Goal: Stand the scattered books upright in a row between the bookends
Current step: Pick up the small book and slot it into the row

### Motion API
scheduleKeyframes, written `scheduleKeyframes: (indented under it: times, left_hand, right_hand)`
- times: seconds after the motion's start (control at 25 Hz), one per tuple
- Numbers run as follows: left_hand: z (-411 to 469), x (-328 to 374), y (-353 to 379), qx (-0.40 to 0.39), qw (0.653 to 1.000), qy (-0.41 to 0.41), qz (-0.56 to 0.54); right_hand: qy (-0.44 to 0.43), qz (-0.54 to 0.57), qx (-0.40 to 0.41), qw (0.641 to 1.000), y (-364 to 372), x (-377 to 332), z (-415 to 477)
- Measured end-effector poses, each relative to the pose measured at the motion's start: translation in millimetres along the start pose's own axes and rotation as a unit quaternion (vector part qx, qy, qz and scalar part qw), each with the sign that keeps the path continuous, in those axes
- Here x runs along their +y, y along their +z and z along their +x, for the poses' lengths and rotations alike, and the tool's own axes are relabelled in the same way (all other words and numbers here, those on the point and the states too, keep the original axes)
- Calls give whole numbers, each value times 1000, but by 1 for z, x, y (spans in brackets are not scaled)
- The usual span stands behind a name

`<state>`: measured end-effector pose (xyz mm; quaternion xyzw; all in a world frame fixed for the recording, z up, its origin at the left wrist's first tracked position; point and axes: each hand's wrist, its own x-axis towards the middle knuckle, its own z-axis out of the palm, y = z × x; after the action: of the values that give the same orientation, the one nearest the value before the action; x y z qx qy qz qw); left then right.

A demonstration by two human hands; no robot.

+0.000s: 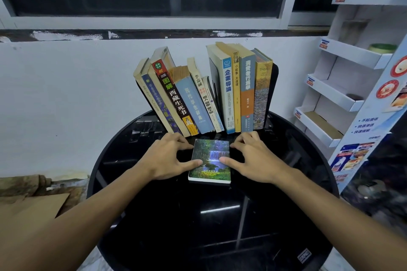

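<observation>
Desk (154, 215) glossy black. Flat book (210, 161): green forest, blue-white waterfall cover. Leaning book (174, 97): black spine, red top, white characters. Dictionary (195, 105) pale blue. Upright book (247, 92): grey-blue over orange spine. Wall (66, 94) white.

— Legible markings?
— Red-and-black spine (174, 97), upper centre: "02", "图解 西藏生死书". Blue-white spine (228, 97): "企業導論". Yellow spine (236, 94): "小故事 大道理". Pale blue spine (193, 105): "現代學生辭典".
— Others?
— Mottled spine (262, 94), centre right: "Troy…", the rest unclear.

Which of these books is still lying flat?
The waterfall-cover book, flat on the black table between both hands. All the others stand or lean in the row behind it.
</observation>
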<state>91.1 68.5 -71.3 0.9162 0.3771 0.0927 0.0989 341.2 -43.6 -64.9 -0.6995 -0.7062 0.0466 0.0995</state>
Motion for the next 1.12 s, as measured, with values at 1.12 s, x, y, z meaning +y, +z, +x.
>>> scheduleKeyframes:
  times: [1.12]
  left_hand:
    - [-10, 23, -5, 203, 952, 8, -230]
  right_hand:
    - [20, 331, 157, 930, -7, -30, -2]
